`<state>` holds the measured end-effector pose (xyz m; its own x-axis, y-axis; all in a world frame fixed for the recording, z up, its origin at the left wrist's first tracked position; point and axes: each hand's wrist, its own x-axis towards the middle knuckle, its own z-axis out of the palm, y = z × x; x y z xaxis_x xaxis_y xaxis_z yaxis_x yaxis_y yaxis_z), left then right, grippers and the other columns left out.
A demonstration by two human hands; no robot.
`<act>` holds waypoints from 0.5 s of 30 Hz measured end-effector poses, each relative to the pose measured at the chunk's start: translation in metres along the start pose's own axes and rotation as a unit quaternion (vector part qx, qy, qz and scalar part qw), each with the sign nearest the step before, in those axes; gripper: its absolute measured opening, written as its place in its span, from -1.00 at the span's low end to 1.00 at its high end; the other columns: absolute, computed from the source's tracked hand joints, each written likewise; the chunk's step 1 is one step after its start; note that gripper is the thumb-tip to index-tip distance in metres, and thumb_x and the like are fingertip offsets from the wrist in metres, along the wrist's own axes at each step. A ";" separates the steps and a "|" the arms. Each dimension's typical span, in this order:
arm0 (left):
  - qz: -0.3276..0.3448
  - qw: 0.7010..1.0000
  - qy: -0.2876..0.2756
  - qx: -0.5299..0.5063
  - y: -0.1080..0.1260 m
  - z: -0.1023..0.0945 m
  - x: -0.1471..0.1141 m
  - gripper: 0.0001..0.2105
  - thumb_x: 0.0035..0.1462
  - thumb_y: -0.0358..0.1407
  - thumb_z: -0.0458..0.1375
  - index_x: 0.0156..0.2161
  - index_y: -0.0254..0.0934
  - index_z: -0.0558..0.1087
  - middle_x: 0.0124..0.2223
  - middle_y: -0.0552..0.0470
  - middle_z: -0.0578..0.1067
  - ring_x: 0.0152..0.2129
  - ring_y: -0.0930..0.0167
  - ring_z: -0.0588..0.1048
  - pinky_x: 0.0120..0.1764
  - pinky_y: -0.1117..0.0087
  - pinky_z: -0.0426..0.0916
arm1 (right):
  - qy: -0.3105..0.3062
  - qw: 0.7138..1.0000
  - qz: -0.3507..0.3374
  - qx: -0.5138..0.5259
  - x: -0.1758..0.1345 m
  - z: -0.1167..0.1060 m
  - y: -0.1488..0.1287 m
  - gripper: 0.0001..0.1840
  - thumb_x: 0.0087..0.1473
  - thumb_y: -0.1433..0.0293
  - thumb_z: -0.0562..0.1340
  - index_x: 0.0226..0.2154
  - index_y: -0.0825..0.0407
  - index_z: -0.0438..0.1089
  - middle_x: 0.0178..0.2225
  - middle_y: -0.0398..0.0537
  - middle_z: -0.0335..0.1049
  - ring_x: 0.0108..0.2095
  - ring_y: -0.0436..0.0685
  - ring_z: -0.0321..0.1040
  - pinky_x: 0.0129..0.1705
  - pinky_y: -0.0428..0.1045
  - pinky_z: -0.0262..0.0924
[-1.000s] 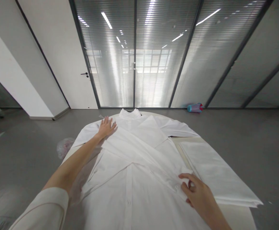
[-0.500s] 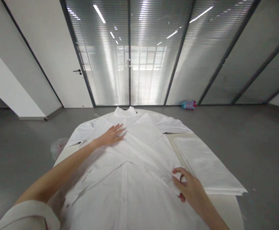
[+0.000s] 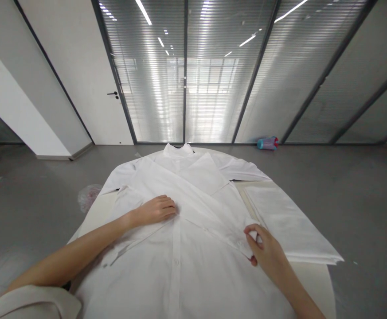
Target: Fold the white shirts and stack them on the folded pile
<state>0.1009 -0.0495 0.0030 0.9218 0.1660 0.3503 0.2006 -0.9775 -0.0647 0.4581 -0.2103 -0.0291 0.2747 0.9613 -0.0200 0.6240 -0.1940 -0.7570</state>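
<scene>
A white button-front shirt lies spread over the table, its collar at the far end. Its sleeves are folded across the front. My left hand rests on the middle of the shirt, its fingers curled together on the fabric beside the top of the visible button strip. At the shirt's right side, my right hand pinches the sleeve end between thumb and fingers. Part of the cloth is hidden behind that hand.
Folded white fabric lies on the right part of the pale rounded table. A clear plastic bag sits on the floor at left. By the glass wall lies a blue and red patterned item.
My left hand has come nearer across the shirt, and its spread fingers have curled together. My right hand keeps its pinch in nearly the same spot. The view has shifted slightly.
</scene>
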 end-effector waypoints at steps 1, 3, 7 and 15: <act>0.002 1.000 0.002 -0.001 0.000 0.001 -0.001 -0.78 0.39 -0.39 -0.05 -0.16 -0.31 0.46 -0.23 -0.10 0.53 -0.31 0.38 0.45 -0.18 0.34 0.30 | -0.001 1.000 -0.001 -0.005 0.000 0.001 0.000 -0.70 0.08 0.11 0.03 -0.28 -0.05 0.26 -0.63 -0.32 0.17 -0.73 0.07 0.36 -0.63 -0.07 0.27; -0.005 1.000 0.007 0.001 0.003 -0.001 -0.002 -0.79 0.37 -0.40 -0.04 -0.17 -0.30 0.46 -0.23 -0.09 0.52 -0.29 0.37 0.45 -0.17 0.34 0.29 | -0.002 1.000 0.005 -0.007 -0.001 0.001 -0.002 -0.70 0.06 0.11 0.02 -0.28 -0.06 0.25 -0.63 -0.33 0.15 -0.73 0.07 0.37 -0.68 -0.08 0.23; -0.063 0.998 -0.023 0.014 0.021 -0.016 -0.011 -0.84 0.31 -0.23 0.11 -0.18 -0.27 0.47 -0.24 -0.07 0.49 -0.32 0.35 0.44 -0.20 0.31 0.29 | -0.011 1.000 0.027 -0.004 -0.001 0.002 -0.005 -0.68 0.04 0.09 0.02 -0.26 -0.07 0.25 -0.63 -0.33 0.14 -0.74 0.09 0.37 -0.74 -0.09 0.18; -0.181 0.981 -0.069 0.001 0.050 -0.025 -0.035 -0.73 0.26 -0.31 0.16 0.06 -0.18 0.38 -0.06 -0.03 0.50 -0.17 0.33 0.49 -0.12 0.32 0.33 | -0.029 0.996 0.075 -0.023 -0.005 -0.002 -0.016 -0.73 0.12 0.20 0.06 -0.17 -0.05 0.27 -0.66 -0.33 0.18 -0.79 0.02 0.26 -0.79 -0.14 0.04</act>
<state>0.0700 -0.1073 0.0104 0.8263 0.5182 0.2208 0.5233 -0.8512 0.0395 0.4477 -0.2123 -0.0157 0.3253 0.9302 -0.1697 0.6120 -0.3440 -0.7122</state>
